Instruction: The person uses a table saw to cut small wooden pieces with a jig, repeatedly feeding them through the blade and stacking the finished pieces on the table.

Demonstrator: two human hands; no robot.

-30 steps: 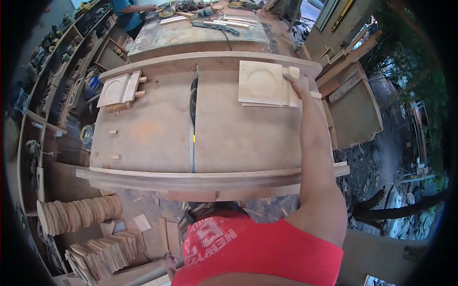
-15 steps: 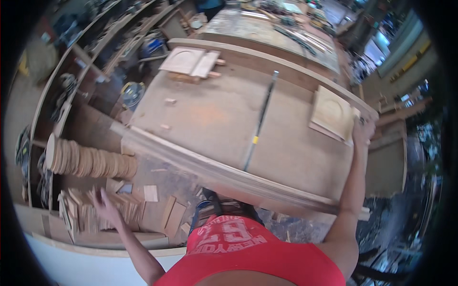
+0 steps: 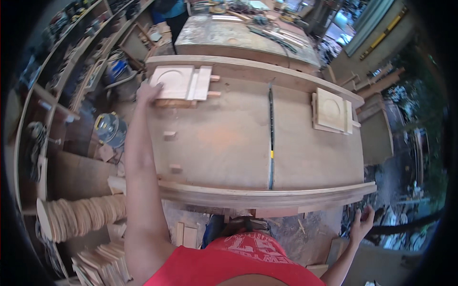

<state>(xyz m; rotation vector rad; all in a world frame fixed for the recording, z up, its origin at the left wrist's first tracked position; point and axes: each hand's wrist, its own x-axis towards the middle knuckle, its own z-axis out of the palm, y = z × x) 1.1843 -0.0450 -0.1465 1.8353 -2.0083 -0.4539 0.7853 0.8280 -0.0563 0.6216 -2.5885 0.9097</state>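
Note:
My left hand (image 3: 150, 91) is at the far left of the worktable, closed around the left edge of a pale square wooden panel (image 3: 180, 85) with a round recess. The thumb lies on its top face. Along the panel's right side runs a grooved wooden strip, and two small wooden blocks (image 3: 214, 94) stick out beyond it. Another wooden layer (image 3: 174, 102) shows underneath. Past the table's near right corner, my right hand (image 3: 361, 225) hangs low with bent fingers apart, and I see nothing in it. A similar recessed panel (image 3: 331, 112) rests at the table's far right.
A long dark bar (image 3: 271, 128) with a yellow band crosses the worktable (image 3: 229, 162). Raised wooden rails edge it front and back. Two small blocks lie at left. Stacked wooden discs (image 3: 86, 214), a bucket-like vacuum (image 3: 110, 128) and shelves stand left. A person (image 3: 176, 19) stands behind.
My left hand has swung up from the low left to the left panel's edge. My right hand has left the right panel and dropped down toward me. The view has shifted.

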